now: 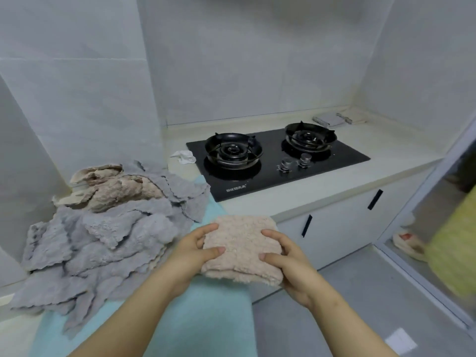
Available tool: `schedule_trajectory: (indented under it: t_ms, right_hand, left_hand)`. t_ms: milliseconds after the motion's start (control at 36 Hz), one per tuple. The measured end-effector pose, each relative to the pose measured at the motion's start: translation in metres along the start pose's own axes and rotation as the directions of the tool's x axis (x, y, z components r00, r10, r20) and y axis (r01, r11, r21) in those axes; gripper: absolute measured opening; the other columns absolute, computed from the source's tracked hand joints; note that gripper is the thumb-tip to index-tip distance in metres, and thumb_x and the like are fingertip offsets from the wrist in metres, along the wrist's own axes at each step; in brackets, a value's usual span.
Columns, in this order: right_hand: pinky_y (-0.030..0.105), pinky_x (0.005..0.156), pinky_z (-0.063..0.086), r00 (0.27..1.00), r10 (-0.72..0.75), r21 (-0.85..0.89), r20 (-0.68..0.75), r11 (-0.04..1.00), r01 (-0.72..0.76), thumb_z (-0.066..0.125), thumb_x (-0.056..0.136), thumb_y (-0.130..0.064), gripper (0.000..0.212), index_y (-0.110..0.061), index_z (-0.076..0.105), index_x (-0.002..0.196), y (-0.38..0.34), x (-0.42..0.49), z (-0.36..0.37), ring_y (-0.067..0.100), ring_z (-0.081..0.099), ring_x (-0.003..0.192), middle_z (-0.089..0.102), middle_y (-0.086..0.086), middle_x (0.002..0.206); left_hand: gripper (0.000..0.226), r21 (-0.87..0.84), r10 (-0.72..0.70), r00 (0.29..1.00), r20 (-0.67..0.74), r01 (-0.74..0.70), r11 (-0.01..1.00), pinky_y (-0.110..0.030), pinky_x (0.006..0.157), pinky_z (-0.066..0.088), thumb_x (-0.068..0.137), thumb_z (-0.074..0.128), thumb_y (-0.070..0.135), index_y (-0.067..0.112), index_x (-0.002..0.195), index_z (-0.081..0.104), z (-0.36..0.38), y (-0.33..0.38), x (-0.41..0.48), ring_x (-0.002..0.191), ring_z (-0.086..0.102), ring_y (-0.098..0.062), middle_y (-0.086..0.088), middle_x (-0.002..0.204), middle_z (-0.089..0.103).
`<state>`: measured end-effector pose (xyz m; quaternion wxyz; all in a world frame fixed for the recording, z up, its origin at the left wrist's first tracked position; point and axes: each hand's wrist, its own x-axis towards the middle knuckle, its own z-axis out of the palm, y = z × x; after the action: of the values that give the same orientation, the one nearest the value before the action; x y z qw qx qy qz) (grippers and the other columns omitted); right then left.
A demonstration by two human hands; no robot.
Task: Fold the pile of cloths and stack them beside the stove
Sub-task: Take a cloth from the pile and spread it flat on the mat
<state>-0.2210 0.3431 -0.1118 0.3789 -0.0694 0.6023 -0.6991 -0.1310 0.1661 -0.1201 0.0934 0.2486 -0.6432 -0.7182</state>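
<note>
Beige folded cloth (242,247) held by both hands.

Pale grey tiled walls (231,60) meet a cream counter (386,140) above white cabinets (342,222) with 2 black handles (374,199), over a grey floor (360,305).

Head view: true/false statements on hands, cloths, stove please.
1. The left hand and right hand hold the folded beige cloth. True.
2. The pile lies right of the stove. False: it lies left of it.
3. A pot stands on the stove. False: nothing stands on it.
4. Behind the stove, folded cloths lie on the counter. True.
</note>
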Motion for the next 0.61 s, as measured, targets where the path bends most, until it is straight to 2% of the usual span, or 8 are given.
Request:
schedule_trajectory:
  t_ms: [56, 139, 222, 250, 333, 389, 500, 611]
  right_hand:
    - [0.024, 0.056, 0.052, 0.999, -0.001, 0.025, -0.033, 1.0, 0.002, 0.058, 0.084, 0.008, 0.044, -0.027, 0.058, 0.111, -0.013, 0.01, -0.031, 0.016, 0.068, 0.078, 0.068, -0.002, 0.102]
    - [0.025, 0.058, 0.053, 0.998, -0.014, 0.045, -0.067, 0.999, 0.017, 0.058, 0.084, 0.007, 0.044, -0.028, 0.056, 0.112, -0.037, 0.027, -0.079, 0.016, 0.069, 0.08, 0.067, 0.0, 0.108]
    - [0.027, 0.062, 0.054, 0.995, -0.029, 0.035, -0.097, 0.999, 0.032, 0.057, 0.084, 0.006, 0.044, -0.029, 0.056, 0.112, -0.063, 0.044, -0.135, 0.017, 0.068, 0.082, 0.065, 0.002, 0.11]
    - [0.029, 0.065, 0.055, 0.994, -0.027, 0.035, -0.106, 0.999, 0.031, 0.057, 0.085, 0.006, 0.044, -0.029, 0.056, 0.112, -0.071, 0.05, -0.153, 0.018, 0.067, 0.082, 0.066, 0.002, 0.11]
    - [0.034, 0.072, 0.052, 0.991, -0.025, 0.048, -0.13, 0.998, 0.031, 0.056, 0.085, 0.006, 0.044, -0.03, 0.057, 0.109, -0.098, 0.065, -0.208, 0.019, 0.066, 0.08, 0.069, -0.002, 0.098]
    - [0.034, 0.073, 0.053, 0.991, -0.026, 0.028, -0.134, 0.999, 0.03, 0.056, 0.085, 0.006, 0.044, -0.031, 0.057, 0.108, -0.115, 0.076, -0.241, 0.018, 0.066, 0.078, 0.068, -0.004, 0.093]
    - [0.033, 0.07, 0.052, 0.99, -0.022, -0.012, -0.137, 1.0, 0.021, 0.055, 0.085, 0.005, 0.047, -0.031, 0.055, 0.114, -0.144, 0.102, -0.294, 0.019, 0.065, 0.077, 0.066, 0.0, 0.101]
    - [0.031, 0.071, 0.052, 0.992, -0.017, -0.02, -0.127, 1.0, 0.015, 0.055, 0.085, 0.005, 0.048, -0.034, 0.054, 0.114, -0.164, 0.131, -0.333, 0.019, 0.065, 0.081, 0.065, 0.004, 0.11]
  left_hand:
    - [0.051, -0.01, 0.017, 1.0, 0.001, -0.017, 1.0, -0.016, 0.092, 0.038, 0.08, 0.063, -0.008, 0.023, 0.12, 0.053, 0.034, 0.004, 0.021, 0.116, 0.042, -0.002, 0.004, 0.12, 0.052]
    - [0.051, -0.037, 0.021, 1.0, 0.011, -0.021, 0.999, -0.012, 0.074, 0.048, 0.08, 0.063, -0.01, 0.023, 0.118, 0.053, 0.082, 0.006, 0.056, 0.105, 0.056, -0.007, 0.004, 0.109, 0.062]
    - [0.051, -0.027, 0.002, 1.0, 0.024, -0.002, 1.0, -0.028, 0.092, 0.048, 0.08, 0.064, -0.007, 0.025, 0.118, 0.054, 0.138, 0.013, 0.091, 0.113, 0.057, -0.019, -0.006, 0.12, 0.063]
    - [0.051, -0.031, -0.009, 1.0, 0.03, 0.01, 0.999, -0.03, 0.092, 0.048, 0.08, 0.064, -0.007, 0.025, 0.119, 0.054, 0.157, 0.016, 0.103, 0.112, 0.058, -0.021, -0.007, 0.121, 0.063]
    - [0.053, -0.052, -0.02, 0.999, 0.05, 0.022, 0.998, -0.023, 0.072, 0.05, 0.081, 0.065, -0.005, 0.023, 0.124, 0.054, 0.213, 0.026, 0.137, 0.108, 0.06, -0.022, -0.006, 0.121, 0.063]
    - [0.053, -0.05, -0.011, 0.999, 0.051, 0.014, 0.999, -0.025, 0.072, 0.047, 0.08, 0.066, -0.001, 0.026, 0.125, 0.054, 0.247, 0.034, 0.155, 0.116, 0.055, -0.018, 0.0, 0.124, 0.06]
    - [0.052, -0.073, -0.047, 0.998, 0.048, 0.05, 0.996, -0.023, 0.062, 0.05, 0.081, 0.066, -0.001, 0.025, 0.125, 0.053, 0.296, 0.041, 0.192, 0.096, 0.063, -0.015, 0.003, 0.117, 0.064]
    - [0.054, -0.049, -0.07, 0.997, 0.043, 0.072, 0.996, -0.028, 0.068, 0.05, 0.08, 0.068, 0.003, 0.03, 0.124, 0.053, 0.329, 0.044, 0.233, 0.111, 0.06, -0.02, -0.001, 0.125, 0.061]
